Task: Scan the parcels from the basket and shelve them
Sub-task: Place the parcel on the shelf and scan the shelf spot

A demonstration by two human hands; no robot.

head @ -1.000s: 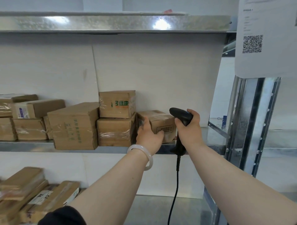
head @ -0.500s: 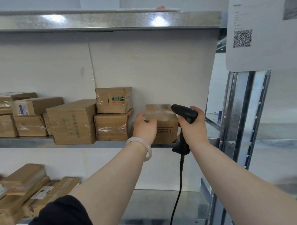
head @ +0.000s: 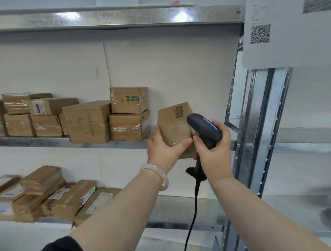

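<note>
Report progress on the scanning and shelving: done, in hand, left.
Done: cardboard parcels sit on the middle shelf, more on the lower shelf. In hand: the left hand holds a tilted small parcel off the shelf; the right hand grips the scanner beside it. Left: shelving this parcel. The basket is out of view, so remaining count is unknown.

A white paper sheet (head: 286, 44) hangs at upper right, covering the head of a galvanised steel upright (head: 259, 125). The sheet carries a black QR code (head: 260, 33) and small print, illegible. A grey picture (head: 317, 5) is cut off by the frame at its top right corner. White backing panels (head: 161, 68) meet at a slanted seam (head: 106, 62), with a faint dark mark (head: 97, 70) just beside it. A red item (head: 176, 2), unidentifiable, lies on the top shelf (head: 125, 17). A pale bangle (head: 157, 172) circles one wrist. A dark blurred shape (head: 322, 191) sits at far right.
</note>
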